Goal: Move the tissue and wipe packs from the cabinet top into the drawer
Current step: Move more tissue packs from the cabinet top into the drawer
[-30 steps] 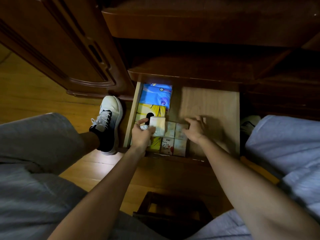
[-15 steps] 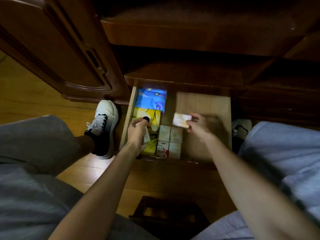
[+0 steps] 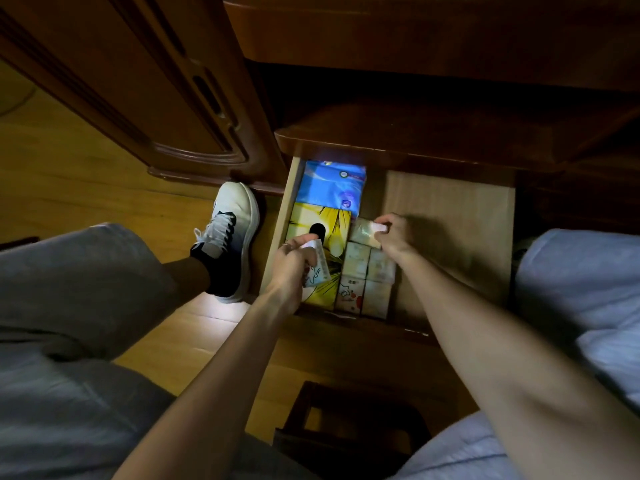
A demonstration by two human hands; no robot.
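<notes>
Left hand: the left hand (image 3: 294, 261) curls its fingers round a small white printed tissue pack (image 3: 317, 266), held over the yellow pack at the drawer's left side.
Right hand: the right hand (image 3: 396, 237) pinches a small pale glossy tissue pack (image 3: 363, 232) by its right end, at the far end of the small packs' block.
Drawer: an open pale wooden drawer (image 3: 450, 216), its right half bare board.
Count: four small square tissue packs (image 3: 367, 280) lie two by two; one flat blue plastic wipe pack (image 3: 332, 187) at the back; one yellow printed pack (image 3: 320, 226) in front of it.
Other: white laced sneaker (image 3: 228, 237) on the wood floor.
</notes>
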